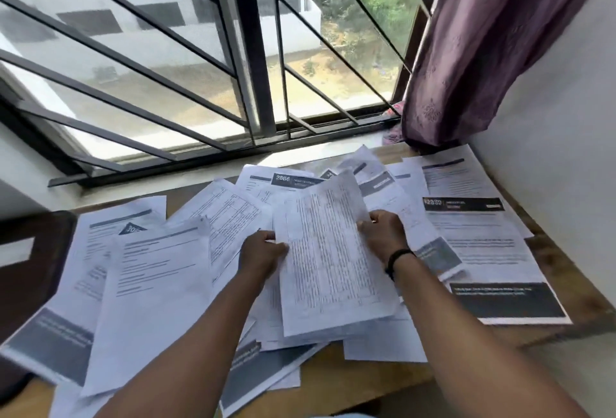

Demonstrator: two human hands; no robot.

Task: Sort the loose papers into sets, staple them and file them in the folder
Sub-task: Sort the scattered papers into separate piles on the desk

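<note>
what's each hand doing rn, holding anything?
Left hand: grips the left edge of the printed sheet.
Right hand: grips the same sheet's right edge, lifted over the loose papers.

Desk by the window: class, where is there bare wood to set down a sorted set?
Bare wood shows along the desk near edge, between the forearms, and in a thin strip at the right edge beside the wall. Elsewhere, loose papers overlap thickly.

I have both arms stretched forward, bare. My left hand and right hand each pinch a side edge of 1 sheet, fingers curled; a dark band rings my right wrist.
</note>
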